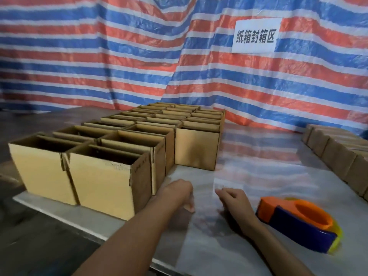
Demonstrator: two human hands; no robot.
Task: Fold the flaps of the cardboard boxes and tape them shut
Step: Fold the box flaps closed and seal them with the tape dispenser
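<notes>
Cardboard boxes (107,172) stood open in rows at surface (249,176) left, flaps unfolded. Left hand (182,194) loosely curled, right hand (233,200) half-open; nothing gripped. Tape dispenser (298,222) lain right, untouched. Judged: between boxes; nearest box to be pulled in next.

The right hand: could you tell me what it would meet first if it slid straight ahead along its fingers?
The right hand points up-left over bare shiny tabletop; probably the nearest right-column open brown cardboard box, though depth is unclear.

Tan boxes (107,182), orange-blue tape dispenser (298,222), seemingly.
</notes>
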